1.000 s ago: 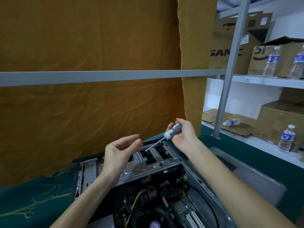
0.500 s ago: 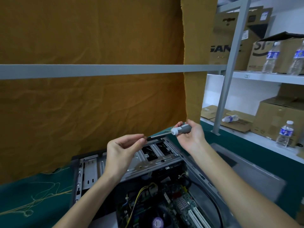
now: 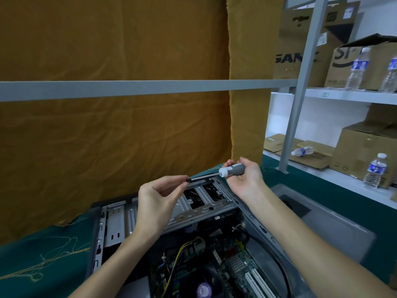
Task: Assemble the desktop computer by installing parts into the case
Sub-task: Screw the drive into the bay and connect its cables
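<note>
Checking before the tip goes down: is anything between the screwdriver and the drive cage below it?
Nothing visible: the screwdriver hangs over the drive cage, left hand pinching its tip, right hand gripping its handle.

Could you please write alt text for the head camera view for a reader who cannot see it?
A person's right hand holds a grey-handled screwdriver level above an open computer case, while the left hand pinches its tip. Behind hangs an ochre cloth; shelves to the right hold cardboard boxes and water bottles.

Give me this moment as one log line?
right hand: grips screwdriver | left hand: pinches its tip | above open computer case
</note>
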`<state>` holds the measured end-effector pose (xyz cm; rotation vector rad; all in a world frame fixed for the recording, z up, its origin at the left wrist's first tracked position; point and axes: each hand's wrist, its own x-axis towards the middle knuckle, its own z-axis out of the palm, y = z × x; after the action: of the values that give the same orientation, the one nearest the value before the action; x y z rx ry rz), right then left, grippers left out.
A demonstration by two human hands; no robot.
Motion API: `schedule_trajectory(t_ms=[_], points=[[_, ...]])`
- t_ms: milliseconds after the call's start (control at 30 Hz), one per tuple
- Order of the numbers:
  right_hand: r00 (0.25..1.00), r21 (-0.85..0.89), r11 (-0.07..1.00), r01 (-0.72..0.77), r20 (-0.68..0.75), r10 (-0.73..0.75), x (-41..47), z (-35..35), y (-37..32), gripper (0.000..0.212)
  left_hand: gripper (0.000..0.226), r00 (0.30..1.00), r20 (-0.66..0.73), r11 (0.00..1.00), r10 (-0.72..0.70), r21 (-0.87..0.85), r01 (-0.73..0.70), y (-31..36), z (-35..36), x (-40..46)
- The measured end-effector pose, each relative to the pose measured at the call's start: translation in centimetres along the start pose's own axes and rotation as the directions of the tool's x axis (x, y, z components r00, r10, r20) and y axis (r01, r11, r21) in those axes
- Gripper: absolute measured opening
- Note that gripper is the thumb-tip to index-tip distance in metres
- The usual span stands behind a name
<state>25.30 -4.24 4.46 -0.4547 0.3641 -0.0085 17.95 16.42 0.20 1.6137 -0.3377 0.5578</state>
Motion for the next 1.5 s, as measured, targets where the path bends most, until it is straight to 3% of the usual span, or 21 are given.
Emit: schedule_trajectory(t_ms=[200, 300, 400, 533, 667, 800, 967, 1200, 1367, 1500], points=[[1.0, -0.042, 0.999, 0.019, -0.019, -0.02, -0.1, 0.5, 0.1, 0.009, 0.02, 0.997, 0.004, 0.969, 0.077, 0.235, -0.075, -1.1, -0.3, 0.3], [0.993, -0.109, 0.987, 0.122, 0.021, -0.12, -0.2, 1.4, 0.3, 0.009, 0.02, 0.997, 0.044, 0.907, 0.066, 0.414, -0.078, -1.9, -0.5, 1.1], [0.956, -0.223, 0.935, 0.276, 0.168, -0.242, -0.2, 2.4, 0.9, 0.008, 0.027, 0.987, 0.157, 0.848, -0.037, 0.527, -0.052, -2.7, -0.5, 2.0], [0.856, -0.422, 0.78, 0.463, 0.44, -0.271, -0.8, 3.4, 2.1, 0.006, 0.026, 0.952, 0.251, 0.775, -0.176, 0.632, -0.023, -3.3, 0.2, 2.9], [0.729, -0.522, 0.572, 0.633, 0.651, -0.213, -1.7, 4.0, 3.2, 0.007, 0.023, 0.933, 0.292, 0.783, -0.211, 0.622, -0.018, -4.1, 0.7, 2.7], [0.656, -0.542, 0.425, 0.725, 0.732, -0.185, -2.8, 3.8, 3.6, 0.008, 0.025, 0.913, 0.354, 0.81, -0.203, 0.584, -0.047, -4.4, 0.6, 2.2], [0.633, -0.546, 0.392, 0.74, 0.763, -0.133, -3.6, 3.4, 3.8, 0.007, 0.027, 0.88, 0.431, 0.856, -0.198, 0.513, -0.058, -4.4, 0.2, 1.3], [0.57, -0.512, 0.337, 0.79, 0.816, -0.098, -3.9, 2.9, 4.1, 0.007, 0.014, 0.897, 0.416, 0.866, -0.151, 0.493, -0.082, -3.9, 0.3, 1.1], [0.608, -0.544, 0.357, 0.759, 0.789, -0.09, -3.7, 2.8, 3.9, 0.005, 0.009, 0.931, 0.346, 0.886, -0.113, 0.459, -0.062, -3.3, 0.7, 1.2], [0.621, -0.589, 0.354, 0.727, 0.783, 0.028, -4.0, 3.4, 2.6, 0.01, 0.01, 0.956, 0.286, 0.882, -0.065, 0.465, -0.079, -3.3, 0.9, 1.5]])
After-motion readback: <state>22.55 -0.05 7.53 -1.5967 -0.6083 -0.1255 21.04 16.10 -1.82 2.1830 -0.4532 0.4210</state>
